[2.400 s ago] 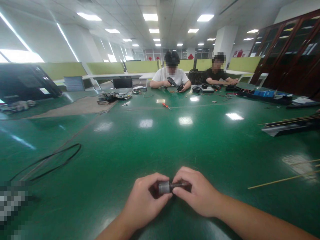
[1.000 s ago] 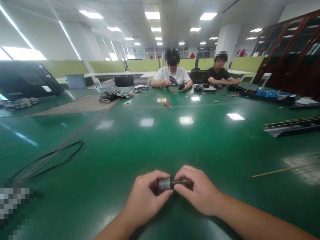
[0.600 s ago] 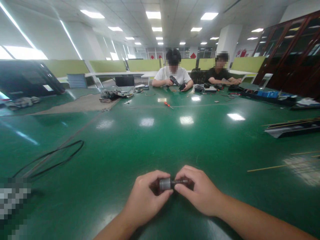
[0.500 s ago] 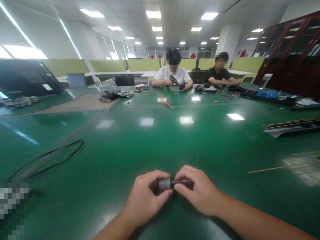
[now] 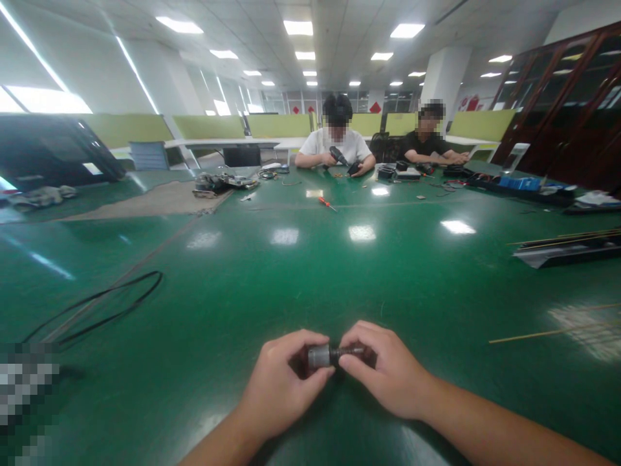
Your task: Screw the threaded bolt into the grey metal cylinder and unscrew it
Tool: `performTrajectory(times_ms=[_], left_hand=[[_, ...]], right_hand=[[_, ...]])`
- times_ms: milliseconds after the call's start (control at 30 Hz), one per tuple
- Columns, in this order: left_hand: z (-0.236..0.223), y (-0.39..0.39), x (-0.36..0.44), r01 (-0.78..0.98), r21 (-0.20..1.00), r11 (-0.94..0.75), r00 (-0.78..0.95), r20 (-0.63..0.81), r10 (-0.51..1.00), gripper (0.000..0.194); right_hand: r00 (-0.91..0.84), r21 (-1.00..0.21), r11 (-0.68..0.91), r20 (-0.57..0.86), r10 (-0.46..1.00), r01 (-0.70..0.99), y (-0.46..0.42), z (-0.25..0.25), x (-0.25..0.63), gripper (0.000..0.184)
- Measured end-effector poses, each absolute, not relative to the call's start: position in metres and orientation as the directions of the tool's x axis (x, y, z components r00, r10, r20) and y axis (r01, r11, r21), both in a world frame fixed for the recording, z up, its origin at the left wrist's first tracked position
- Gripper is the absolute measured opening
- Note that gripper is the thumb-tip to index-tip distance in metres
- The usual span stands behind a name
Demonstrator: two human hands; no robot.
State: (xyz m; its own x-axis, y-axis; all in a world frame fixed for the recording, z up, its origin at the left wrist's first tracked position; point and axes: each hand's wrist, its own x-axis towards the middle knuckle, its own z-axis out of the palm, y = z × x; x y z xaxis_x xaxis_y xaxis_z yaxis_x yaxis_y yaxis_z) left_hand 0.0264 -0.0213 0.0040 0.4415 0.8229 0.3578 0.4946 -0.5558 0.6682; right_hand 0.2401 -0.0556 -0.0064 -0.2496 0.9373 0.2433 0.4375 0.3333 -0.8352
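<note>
Left hand [image 5: 284, 388]: fingers closed around a grey cylinder [image 5: 319, 356], low over the green table [image 5: 301, 272]. Right hand [image 5: 388, 375]: fingertips pinched on a dark shaft [image 5: 348, 353], possibly threaded, projecting from the cylinder. Black cable [image 5: 97, 307]: looped, well left. Red screwdriver [image 5: 325, 204]: far centre. Thin sticks [image 5: 538, 334]: right. Blue box [image 5: 519, 182]: far right, contents not discernible.
</note>
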Motion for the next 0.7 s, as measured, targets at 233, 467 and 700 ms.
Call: performTrajectory(times_ms=[233, 467, 700], left_hand=[[0.0044, -0.0213, 0.0268, 0.517, 0.663, -0.541, 0.429, 0.347, 0.834, 0.024], [0.005, -0.0201, 0.027, 0.512, 0.657, -0.554, 0.428, 0.364, 0.827, 0.023], [0.0063, -0.0206, 0.0252, 0.524, 0.662, -0.536, 0.415, 0.35, 0.839, 0.021]], right_hand=[[-0.242, -0.843, 0.329, 0.245, 0.939, 0.425, -0.0538, -0.0077, 0.2398, 0.003], [-0.238, -0.842, 0.318, 0.233, 0.943, 0.435, -0.0544, -0.0101, 0.2398, 0.004], [-0.231, -0.858, 0.306, 0.226, 0.946, 0.413, -0.0549, -0.0077, 0.2403, 0.003]])
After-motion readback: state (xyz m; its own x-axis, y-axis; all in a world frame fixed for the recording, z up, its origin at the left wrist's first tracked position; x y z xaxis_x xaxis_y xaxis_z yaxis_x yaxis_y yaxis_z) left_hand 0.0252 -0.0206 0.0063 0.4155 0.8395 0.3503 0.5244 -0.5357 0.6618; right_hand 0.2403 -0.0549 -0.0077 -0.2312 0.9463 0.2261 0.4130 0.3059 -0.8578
